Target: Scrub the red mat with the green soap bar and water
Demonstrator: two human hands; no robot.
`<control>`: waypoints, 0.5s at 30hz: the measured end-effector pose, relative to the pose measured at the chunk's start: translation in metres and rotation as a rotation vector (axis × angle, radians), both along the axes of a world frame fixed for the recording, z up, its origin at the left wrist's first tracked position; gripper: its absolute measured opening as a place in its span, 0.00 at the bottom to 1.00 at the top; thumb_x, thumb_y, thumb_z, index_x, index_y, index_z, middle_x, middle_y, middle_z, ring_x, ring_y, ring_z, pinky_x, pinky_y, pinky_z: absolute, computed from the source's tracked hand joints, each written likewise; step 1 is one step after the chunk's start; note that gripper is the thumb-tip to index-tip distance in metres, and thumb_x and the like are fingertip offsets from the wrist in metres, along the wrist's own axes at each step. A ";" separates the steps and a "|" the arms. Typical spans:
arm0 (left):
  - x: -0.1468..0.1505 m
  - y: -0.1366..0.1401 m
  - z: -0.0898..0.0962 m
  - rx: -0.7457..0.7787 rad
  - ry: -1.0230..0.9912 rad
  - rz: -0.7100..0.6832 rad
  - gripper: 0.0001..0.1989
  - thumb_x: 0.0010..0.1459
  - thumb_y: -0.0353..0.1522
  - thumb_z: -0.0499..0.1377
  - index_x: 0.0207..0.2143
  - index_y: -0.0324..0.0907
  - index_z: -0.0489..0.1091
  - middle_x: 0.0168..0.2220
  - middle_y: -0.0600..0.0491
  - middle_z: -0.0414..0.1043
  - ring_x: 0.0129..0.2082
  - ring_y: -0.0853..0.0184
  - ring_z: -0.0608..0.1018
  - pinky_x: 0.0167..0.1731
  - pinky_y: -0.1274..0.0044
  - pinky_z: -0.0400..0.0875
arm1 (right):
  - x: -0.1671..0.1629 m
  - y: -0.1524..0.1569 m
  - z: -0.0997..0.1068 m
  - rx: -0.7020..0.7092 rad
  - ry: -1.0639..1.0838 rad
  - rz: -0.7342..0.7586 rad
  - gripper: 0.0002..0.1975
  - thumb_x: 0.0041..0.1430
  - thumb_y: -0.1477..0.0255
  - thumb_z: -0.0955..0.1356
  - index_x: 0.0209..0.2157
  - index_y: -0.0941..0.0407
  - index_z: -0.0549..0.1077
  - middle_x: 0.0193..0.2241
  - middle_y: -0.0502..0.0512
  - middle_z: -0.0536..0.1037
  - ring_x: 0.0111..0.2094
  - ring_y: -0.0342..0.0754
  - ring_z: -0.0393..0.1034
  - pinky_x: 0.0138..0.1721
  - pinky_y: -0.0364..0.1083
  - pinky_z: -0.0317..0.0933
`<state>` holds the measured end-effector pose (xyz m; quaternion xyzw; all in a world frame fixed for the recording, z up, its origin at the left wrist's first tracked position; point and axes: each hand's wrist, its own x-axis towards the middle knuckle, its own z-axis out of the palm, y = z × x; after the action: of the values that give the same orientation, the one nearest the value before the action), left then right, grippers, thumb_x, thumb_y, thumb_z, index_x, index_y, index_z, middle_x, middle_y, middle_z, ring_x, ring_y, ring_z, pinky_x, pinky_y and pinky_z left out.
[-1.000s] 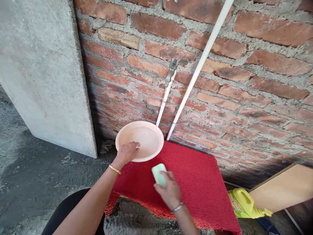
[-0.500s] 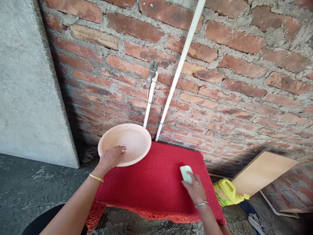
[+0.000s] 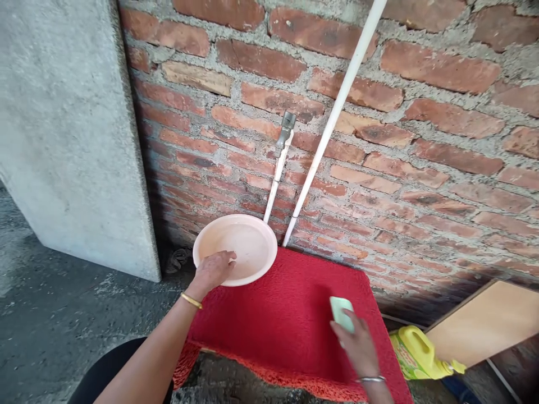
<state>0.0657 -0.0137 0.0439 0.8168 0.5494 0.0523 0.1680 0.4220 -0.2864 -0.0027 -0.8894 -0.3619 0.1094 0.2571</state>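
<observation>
My left hand point(image 3: 214, 271) reaches over the near-left rim of a pale pink basin point(image 3: 273, 247). Its fingers are loosely bent and apart, with nothing visible in them; the fingertips hang over the inside of the basin. The basin stands at the far-left corner of a red pile rug point(image 3: 278, 314), which covers a low surface and drapes down its front. In my right hand point(image 3: 359, 342) is a mint-green bar of soap point(image 3: 342, 313), held just over or on the right part of the rug. That hand is slightly blurred.
A grey tap point(image 3: 285, 133) on a white pipe stands behind the basin, with a longer white pipe point(image 3: 332, 120) beside it. A brick wall rises behind. A yellow detergent jug point(image 3: 416, 353) and a leaning board point(image 3: 484, 320) are at right, a concrete slab point(image 3: 80, 129) at left.
The view has shifted, so everything sits further right. My right hand has moved a little nearer to me with the soap. My left hand keeps its place over the basin.
</observation>
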 end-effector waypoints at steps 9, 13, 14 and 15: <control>-0.002 0.000 0.002 0.005 0.005 -0.022 0.17 0.66 0.32 0.50 0.52 0.46 0.74 0.53 0.47 0.78 0.52 0.55 0.79 0.51 0.65 0.73 | -0.217 0.115 -0.003 -0.179 -0.070 1.162 0.31 0.48 0.57 0.75 0.56 0.44 0.74 0.47 0.52 0.72 0.48 0.53 0.69 0.52 0.50 0.66; -0.002 0.000 0.002 0.007 0.020 -0.002 0.17 0.66 0.33 0.51 0.53 0.46 0.73 0.50 0.47 0.79 0.51 0.58 0.80 0.50 0.68 0.73 | -0.172 0.126 0.000 -0.192 -0.029 0.978 0.30 0.47 0.63 0.75 0.55 0.46 0.75 0.49 0.54 0.71 0.49 0.53 0.69 0.54 0.50 0.64; -0.002 0.000 0.002 0.002 0.022 -0.002 0.17 0.66 0.33 0.51 0.53 0.46 0.73 0.50 0.47 0.79 0.51 0.58 0.80 0.50 0.68 0.73 | -0.149 0.124 0.000 -0.174 -0.011 0.874 0.30 0.47 0.65 0.75 0.55 0.47 0.75 0.50 0.55 0.71 0.51 0.54 0.69 0.55 0.50 0.63; -0.002 0.000 0.002 -0.005 0.024 -0.002 0.17 0.66 0.33 0.50 0.53 0.45 0.73 0.50 0.47 0.79 0.51 0.57 0.80 0.50 0.67 0.73 | -0.123 0.118 0.000 -0.148 0.009 0.758 0.30 0.48 0.66 0.74 0.55 0.47 0.75 0.51 0.55 0.71 0.52 0.54 0.68 0.57 0.50 0.62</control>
<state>0.0634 -0.0141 0.0455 0.8174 0.5508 0.0413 0.1634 0.2989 -0.1686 -0.0026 -0.7083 -0.6548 0.2263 0.1353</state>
